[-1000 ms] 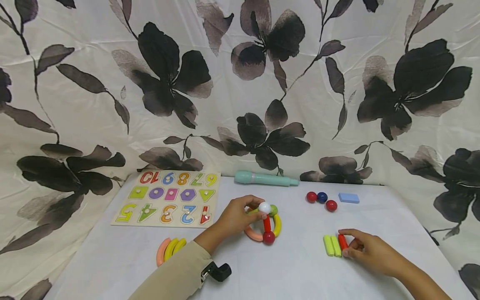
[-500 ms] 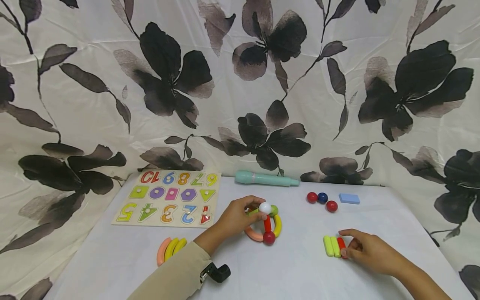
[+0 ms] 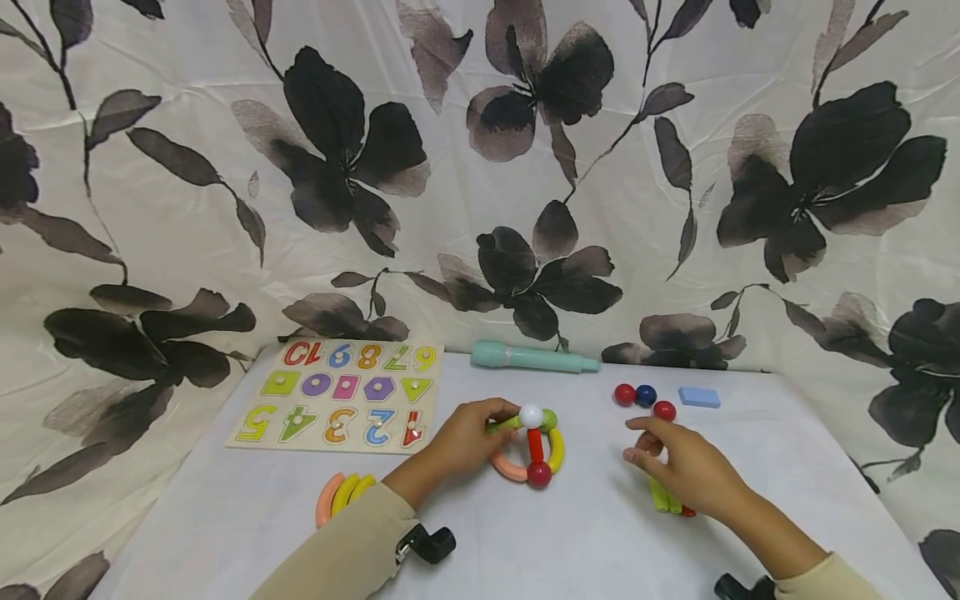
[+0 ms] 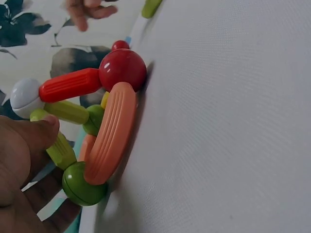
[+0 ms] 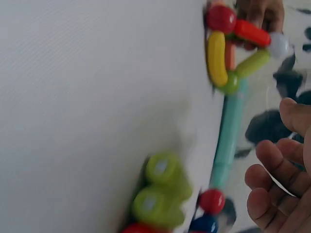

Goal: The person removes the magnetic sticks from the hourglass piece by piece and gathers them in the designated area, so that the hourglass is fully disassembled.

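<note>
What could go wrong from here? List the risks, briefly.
The left hand pinches a green stick of the ball-and-stick structure; too hard a tug might work that stick loose or tip the whole.
The right hand, in the air near the loose balls, could brush one and set it rolling, as nothing visible braces them.

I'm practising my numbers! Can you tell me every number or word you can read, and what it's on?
On the board, all upside down from here:
Far row, left to right:
"10"
"9"
"8"
"7"
"6"
Near row:
"5"
"4"
"3"
"2"
"1"
Teal stick: any writing on its pale band is too small to read.
Held toy: none I can see.
</note>
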Motion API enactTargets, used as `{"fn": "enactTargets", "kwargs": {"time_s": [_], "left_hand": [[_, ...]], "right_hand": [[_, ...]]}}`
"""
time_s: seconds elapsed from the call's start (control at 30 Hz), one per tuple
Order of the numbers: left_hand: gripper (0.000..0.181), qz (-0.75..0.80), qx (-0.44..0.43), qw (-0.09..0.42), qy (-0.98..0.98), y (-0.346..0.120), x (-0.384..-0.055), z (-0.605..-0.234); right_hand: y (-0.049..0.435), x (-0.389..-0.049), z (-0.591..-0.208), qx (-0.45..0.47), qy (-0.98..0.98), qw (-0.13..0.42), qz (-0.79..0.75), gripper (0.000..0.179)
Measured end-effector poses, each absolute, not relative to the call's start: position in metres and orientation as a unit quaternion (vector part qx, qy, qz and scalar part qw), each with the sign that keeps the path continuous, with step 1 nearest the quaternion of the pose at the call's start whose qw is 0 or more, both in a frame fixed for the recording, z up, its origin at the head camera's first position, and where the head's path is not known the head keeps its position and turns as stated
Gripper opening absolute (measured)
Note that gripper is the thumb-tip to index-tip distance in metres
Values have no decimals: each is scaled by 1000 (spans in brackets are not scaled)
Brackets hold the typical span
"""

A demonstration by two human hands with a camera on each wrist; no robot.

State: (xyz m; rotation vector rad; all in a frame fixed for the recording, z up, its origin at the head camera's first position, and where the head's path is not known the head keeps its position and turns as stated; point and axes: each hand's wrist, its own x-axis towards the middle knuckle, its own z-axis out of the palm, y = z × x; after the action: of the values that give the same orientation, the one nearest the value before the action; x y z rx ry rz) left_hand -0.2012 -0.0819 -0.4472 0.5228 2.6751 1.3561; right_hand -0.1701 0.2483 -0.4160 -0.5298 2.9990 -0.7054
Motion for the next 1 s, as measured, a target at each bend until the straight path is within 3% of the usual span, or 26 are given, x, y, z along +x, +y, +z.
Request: {"fn": "enactTargets", "kwargs": {"time_s": [0.47, 0.63, 1.0], "left_hand": [[27, 433, 188, 29, 881, -83, -205, -454], [24, 430, 202, 20, 880, -83, -206, -455], [26, 418, 232, 16, 878, -82, -206, -455]], "right_hand": [[148, -186, -411, -228, 940, -45, -252, 54], [131, -190, -411, -233, 937, -40, -256, 60], [120, -194, -411, -240, 932, -36, -268, 48]]}}
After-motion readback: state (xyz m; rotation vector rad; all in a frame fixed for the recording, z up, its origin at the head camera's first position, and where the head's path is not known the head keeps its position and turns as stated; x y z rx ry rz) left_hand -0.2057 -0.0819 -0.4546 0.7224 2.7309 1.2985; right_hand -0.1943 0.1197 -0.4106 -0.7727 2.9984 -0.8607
